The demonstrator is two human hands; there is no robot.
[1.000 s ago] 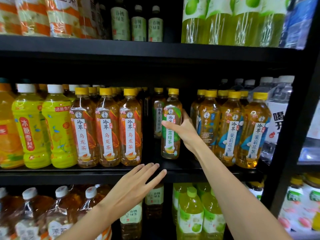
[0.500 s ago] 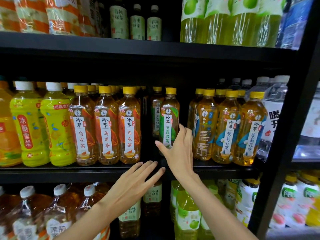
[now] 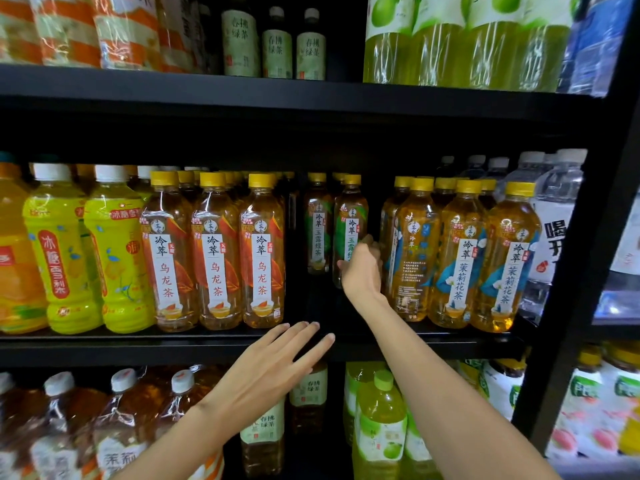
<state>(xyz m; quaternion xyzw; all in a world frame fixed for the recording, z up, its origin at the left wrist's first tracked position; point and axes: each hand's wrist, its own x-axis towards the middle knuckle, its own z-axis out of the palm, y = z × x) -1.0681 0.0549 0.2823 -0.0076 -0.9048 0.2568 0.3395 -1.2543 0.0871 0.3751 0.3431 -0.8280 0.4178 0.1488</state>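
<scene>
A green-label tea bottle [image 3: 350, 216] with a yellow cap stands deep in the gap on the middle shelf [image 3: 138, 349], beside a second green-label bottle [image 3: 317, 223]. My right hand [image 3: 362, 271] reaches into the gap and grips the first bottle low down, thumb on its left and fingers curled round its right side. Its lower label is hidden behind the hand. My left hand [image 3: 277, 365] is flat with straight fingers, its fingertips at the front edge of the shelf below the gap, holding nothing.
Orange-label tea bottles [image 3: 216, 254] stand left of the gap and blue-label tea bottles [image 3: 460, 258] right of it. Yellow-green bottles [image 3: 114, 251] fill the far left, water bottles [image 3: 554, 230] the far right. A black upright [image 3: 581, 271] bounds the shelf.
My right hand held the green-label bottle at the shelf front, opened against it, and now grips it farther back in the gap. The left hand has barely moved.
</scene>
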